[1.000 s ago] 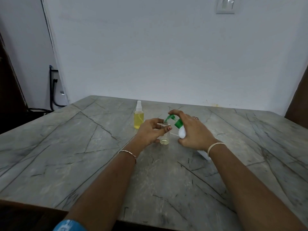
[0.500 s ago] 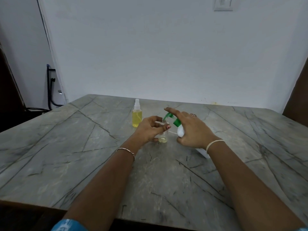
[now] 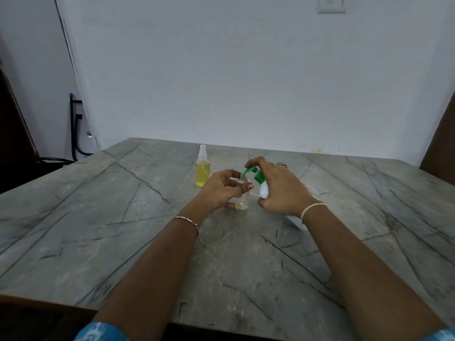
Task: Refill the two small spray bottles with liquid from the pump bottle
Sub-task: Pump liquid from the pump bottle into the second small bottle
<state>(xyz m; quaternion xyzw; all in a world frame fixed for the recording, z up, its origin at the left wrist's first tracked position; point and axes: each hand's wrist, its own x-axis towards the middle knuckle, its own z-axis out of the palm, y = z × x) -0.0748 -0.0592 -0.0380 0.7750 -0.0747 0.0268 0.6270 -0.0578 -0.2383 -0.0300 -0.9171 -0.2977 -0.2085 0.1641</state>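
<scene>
Two light, likely slippery bottles: your left fingers (image 3: 246, 187) pinch the small spray bottle (image 3: 241, 205) mid-body, your right fingers (image 3: 260, 161) wrap the pump bottle (image 3: 264, 192).

Smooth, matt veined stone for worktop (image 3: 123, 217); clear glossy plastic for full bottle (image 3: 203, 174); white and green plastic for pump bottle (image 3: 264, 191); metal for bracelet (image 3: 187, 220).

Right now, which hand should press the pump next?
Right. The right hand grips the tilted pump bottle with a finger on its green pump head; the left hand holds the small clear bottle.
</scene>
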